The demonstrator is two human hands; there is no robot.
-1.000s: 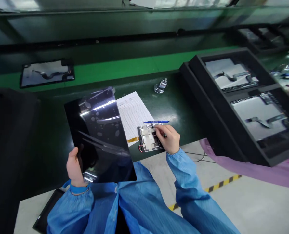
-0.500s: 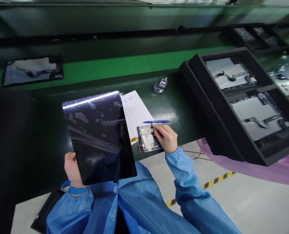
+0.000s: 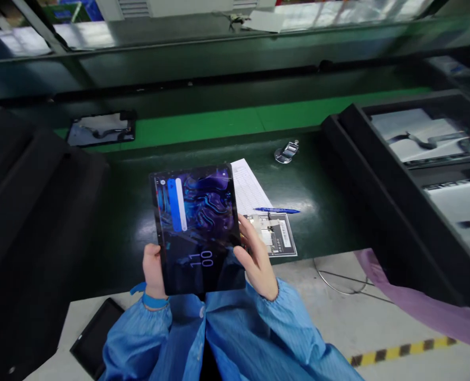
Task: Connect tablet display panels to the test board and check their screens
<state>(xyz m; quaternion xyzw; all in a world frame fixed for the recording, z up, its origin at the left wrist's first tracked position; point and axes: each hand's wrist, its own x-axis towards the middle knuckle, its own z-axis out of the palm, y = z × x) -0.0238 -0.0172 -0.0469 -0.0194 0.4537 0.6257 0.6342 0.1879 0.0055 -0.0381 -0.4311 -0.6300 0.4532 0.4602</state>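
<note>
I hold a tablet upright in front of me, its screen lit with a blue wallpaper and clock digits. My left hand grips its lower left corner. My right hand clasps its right edge, fingers curled behind it. Just beyond my right hand a circuit board assembly lies on the dark green bench, with a blue pen and a printed sheet beside it.
A black foam tray with screen panels stands at the right. Black foam fills the left. A panel lies on the green conveyor strip. A small metal clip sits behind the pen. Another dark tablet lies low left.
My right hand left the circuit board and took the tablet's right edge. The tablet's screen, dark before, is now lit. The view shifted so everything sits further right.
</note>
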